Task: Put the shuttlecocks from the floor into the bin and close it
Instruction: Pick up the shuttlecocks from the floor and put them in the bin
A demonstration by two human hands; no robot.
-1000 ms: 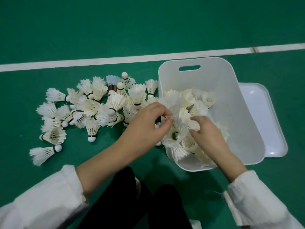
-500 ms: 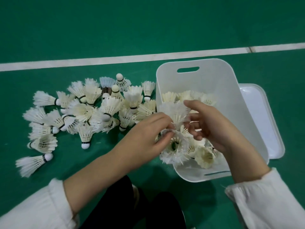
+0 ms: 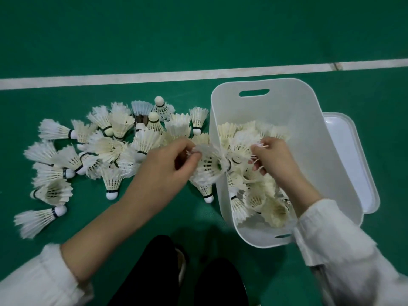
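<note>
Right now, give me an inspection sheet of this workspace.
Surface: green court floor with a white line.
Job's things: white bin open, partly filled with shuttlecocks; loose shuttlecocks piled on the floor to its left; lid lying flat at its right.
Clutter: nothing seen.
Grips: left hand pinches a shuttlecock at the bin's left wall; right hand inside the bin, fingers on feathers.
Cables: nothing seen.
Surroundings: white sleeves, dark trouser legs below.

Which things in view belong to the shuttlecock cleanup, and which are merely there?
Job: shuttlecocks on the floor, bin, shuttlecocks in the bin, lid, left hand, right hand.
Merely there: white court line, green floor.
</note>
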